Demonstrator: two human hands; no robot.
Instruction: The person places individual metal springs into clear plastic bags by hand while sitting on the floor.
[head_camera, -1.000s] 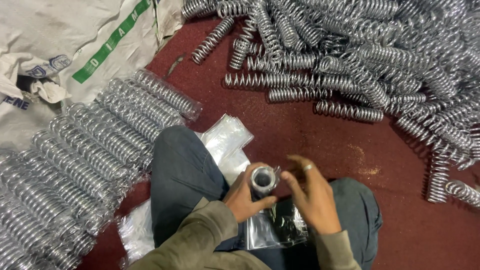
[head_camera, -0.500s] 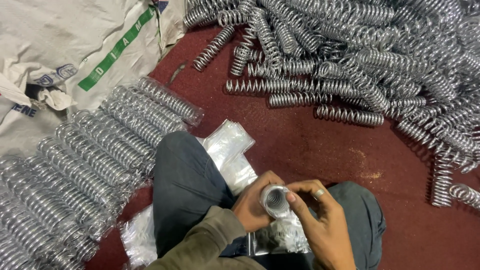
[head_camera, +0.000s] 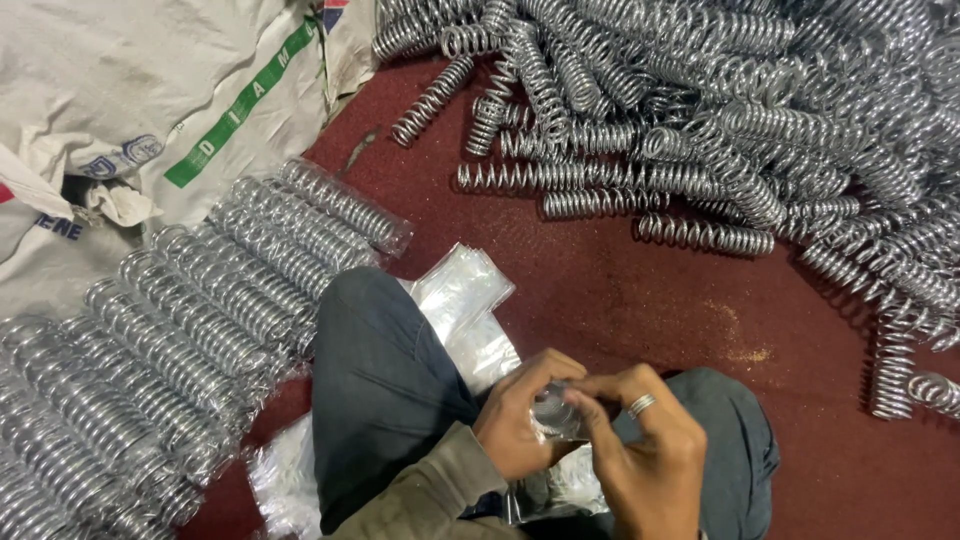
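My left hand (head_camera: 520, 420) and my right hand (head_camera: 645, 450) meet over my lap and both grip one shiny metal coil spring (head_camera: 553, 415), seen end-on and mostly covered by my fingers. A clear plastic sleeve (head_camera: 570, 485) hangs below the spring between my hands. My right hand wears a ring. I cannot tell how far the spring sits inside the sleeve.
A large loose pile of coil springs (head_camera: 720, 130) covers the maroon floor (head_camera: 600, 300) at the top right. Rows of bagged springs (head_camera: 170, 340) lie at the left. Empty clear sleeves (head_camera: 465, 300) rest by my knee. White woven sacks (head_camera: 130, 110) lie at the top left.
My hands have closed in together over the spring. Its open end showed clearly before and is now mostly hidden by my fingers.
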